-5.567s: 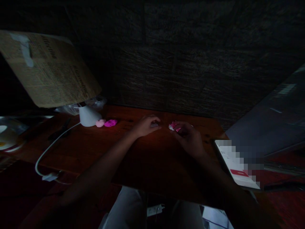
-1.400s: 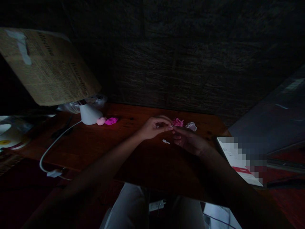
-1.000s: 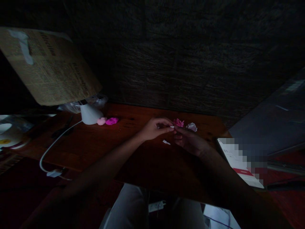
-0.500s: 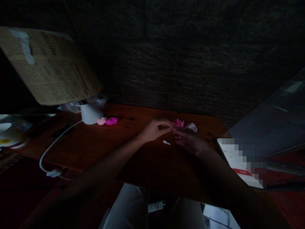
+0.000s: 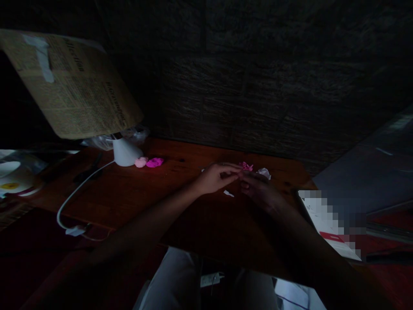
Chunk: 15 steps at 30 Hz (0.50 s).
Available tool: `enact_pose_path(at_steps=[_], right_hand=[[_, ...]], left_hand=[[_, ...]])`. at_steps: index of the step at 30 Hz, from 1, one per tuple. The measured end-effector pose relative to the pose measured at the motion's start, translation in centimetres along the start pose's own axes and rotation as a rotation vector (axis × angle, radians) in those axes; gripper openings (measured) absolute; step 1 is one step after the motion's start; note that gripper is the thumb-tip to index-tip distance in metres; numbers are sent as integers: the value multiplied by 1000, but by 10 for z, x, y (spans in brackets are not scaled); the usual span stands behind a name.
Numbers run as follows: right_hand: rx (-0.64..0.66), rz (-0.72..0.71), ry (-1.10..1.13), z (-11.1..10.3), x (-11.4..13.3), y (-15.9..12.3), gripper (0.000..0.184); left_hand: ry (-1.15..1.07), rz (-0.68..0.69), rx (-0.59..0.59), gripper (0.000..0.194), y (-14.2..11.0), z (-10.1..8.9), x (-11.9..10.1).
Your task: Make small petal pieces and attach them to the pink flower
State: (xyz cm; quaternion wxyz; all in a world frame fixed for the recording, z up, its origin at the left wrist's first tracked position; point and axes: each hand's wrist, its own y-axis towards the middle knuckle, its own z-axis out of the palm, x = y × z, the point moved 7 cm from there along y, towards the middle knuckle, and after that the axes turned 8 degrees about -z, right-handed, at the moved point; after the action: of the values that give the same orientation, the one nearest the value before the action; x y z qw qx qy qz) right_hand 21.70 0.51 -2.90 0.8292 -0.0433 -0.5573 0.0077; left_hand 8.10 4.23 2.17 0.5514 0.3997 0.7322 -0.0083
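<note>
Over the wooden table (image 5: 200,215), my left hand (image 5: 217,177) and my right hand (image 5: 256,186) meet at the fingertips. Both hands are closed in a pinch, and whatever sits between the fingers is too small and dark to make out. Just behind the fingers lies a crinkled pink piece (image 5: 246,166), partly covered by them. A crumpled white piece (image 5: 264,173) rests to its right. Below the left hand, on the tabletop, is a small white scrap (image 5: 229,193).
A lamp with a newsprint shade (image 5: 77,86) and white base (image 5: 126,153) stands at the left, its cord (image 5: 74,189) hanging over the edge. Beside it sit a pale pink lump (image 5: 141,162) and a magenta lump (image 5: 155,162). A white box (image 5: 325,224) is at the right.
The whole view has shifted slightly, moving everything a little to the right. My hands stay pinched together at nearly the same spot over the table.
</note>
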Motion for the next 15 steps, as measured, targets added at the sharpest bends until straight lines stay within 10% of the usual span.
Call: enact_pose_path(at_steps=[8,15], right_hand=[[-49,-40,81,3,5,-1,35],[18,-94,57,9,13,-2,24]], left_hand=[[-110,28,32,21,2,0,-3],[-70,-123,-190,26,2,-21,9]])
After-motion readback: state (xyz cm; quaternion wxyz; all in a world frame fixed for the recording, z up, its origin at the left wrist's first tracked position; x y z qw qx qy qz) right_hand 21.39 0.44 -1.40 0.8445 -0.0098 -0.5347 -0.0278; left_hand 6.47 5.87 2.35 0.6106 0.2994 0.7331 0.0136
